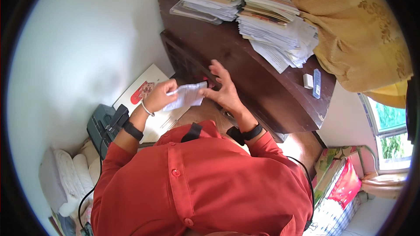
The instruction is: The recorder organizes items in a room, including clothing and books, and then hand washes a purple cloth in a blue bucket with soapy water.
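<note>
My left hand [159, 96] is closed on the left end of a folded white sheet of paper [188, 95] held in front of my chest. My right hand [223, 88] touches the paper's right end with its thumb and lower fingers while the other fingers are spread upward. Both hands hover at the near edge of a dark wooden desk [258, 87]. A small red object [205, 79] shows just behind the paper; what it is I cannot tell. I wear an orange-red shirt and a dark band on each wrist.
Stacks of papers and books [245, 13] cover the desk's far part. A small white block [308, 81] and a dark slim device [316, 83] lie at its right end. A yellow curtain [363, 30] hangs right, a white card [144, 91] leans at the wall, folded cloths [70, 175] lie lower left.
</note>
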The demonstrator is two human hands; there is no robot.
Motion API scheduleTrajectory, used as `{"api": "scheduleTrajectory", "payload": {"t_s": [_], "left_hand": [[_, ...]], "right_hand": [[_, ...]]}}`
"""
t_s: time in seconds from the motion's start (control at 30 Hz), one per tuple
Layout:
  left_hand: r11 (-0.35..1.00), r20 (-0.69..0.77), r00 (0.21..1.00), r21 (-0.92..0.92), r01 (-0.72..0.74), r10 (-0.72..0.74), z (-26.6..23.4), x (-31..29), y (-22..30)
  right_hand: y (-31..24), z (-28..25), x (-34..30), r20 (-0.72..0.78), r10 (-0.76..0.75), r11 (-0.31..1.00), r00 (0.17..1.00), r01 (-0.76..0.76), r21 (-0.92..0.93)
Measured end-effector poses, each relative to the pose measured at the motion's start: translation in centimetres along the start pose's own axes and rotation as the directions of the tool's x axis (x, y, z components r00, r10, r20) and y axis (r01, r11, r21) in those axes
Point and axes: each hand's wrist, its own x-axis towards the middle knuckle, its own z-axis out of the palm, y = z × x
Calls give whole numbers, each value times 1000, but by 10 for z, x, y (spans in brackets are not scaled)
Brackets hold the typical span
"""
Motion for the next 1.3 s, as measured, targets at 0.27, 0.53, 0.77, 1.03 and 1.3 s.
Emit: {"api": "scheduleTrajectory", "payload": {"t_s": [0.27,0.53,0.77,1.03,1.3], "left_hand": [[924,-60,966,311,-222,252,42,11,16],[820,235,965,-525,228,-117,21,15,23],[717,302,949,-640,275,-94,48,14,4],[923,98,995,-384,23,16,80,10,-27],[663,93,971,-715,220,-221,49,-22,-34]], "right_hand": [[3,13,-19,150,338,940,929,-325,-103],[14,-39,-8,270,368,765,890,-455,456],[0,-39,-1,566,379,778,732,-583,233],[-1,-25,2,363,332,932,871,-245,-266],[-41,-74,97,142,20,557,990,107,-823]]}}
